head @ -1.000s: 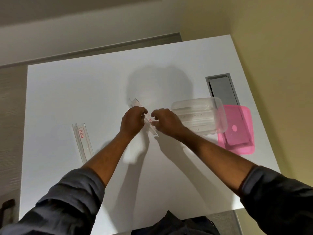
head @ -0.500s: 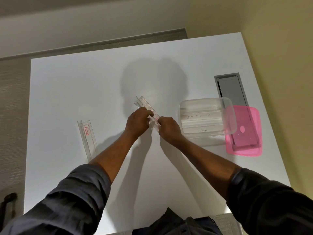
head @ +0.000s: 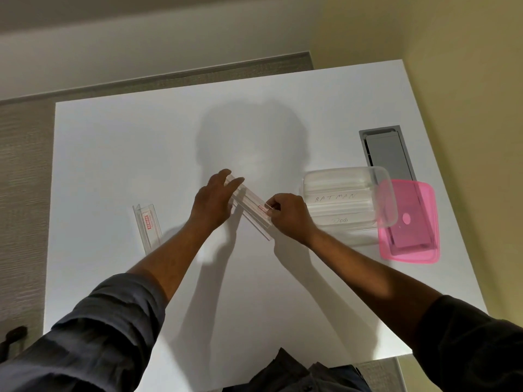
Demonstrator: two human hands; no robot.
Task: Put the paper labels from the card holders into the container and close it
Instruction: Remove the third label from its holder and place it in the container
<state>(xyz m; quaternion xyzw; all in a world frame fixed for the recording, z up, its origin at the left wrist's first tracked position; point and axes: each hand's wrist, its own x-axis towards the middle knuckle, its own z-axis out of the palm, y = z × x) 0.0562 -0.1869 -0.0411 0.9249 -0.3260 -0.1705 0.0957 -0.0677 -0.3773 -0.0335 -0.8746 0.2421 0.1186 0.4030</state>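
The right hand [head: 288, 215] pinches, between thumb and fingertips, the near end of a paper label [head: 256, 201] that lies inside a clear card holder [head: 250, 208]; the fingers are closed narrow on the paper's edge, right at the holder's near end. The left hand [head: 212, 203] lies flat against the holder's far half with its fingers spread and extended, bracing it on the white table [head: 141, 154] rather than gripping it. The holder runs diagonally away from the pinch, up and to the left. Just to the right of the pinching hand stands the open clear container [head: 349, 203], with slips inside reading "BATMAN" and "DOG". Beyond it, farther right, the pink lid [head: 410, 227] lies flat on the table, partly under the container's edge and over a grey cable hatch [head: 386, 149]. Well to the left of the bracing hand a second holder [head: 147, 227] lies on the table with a red-printed label in it.
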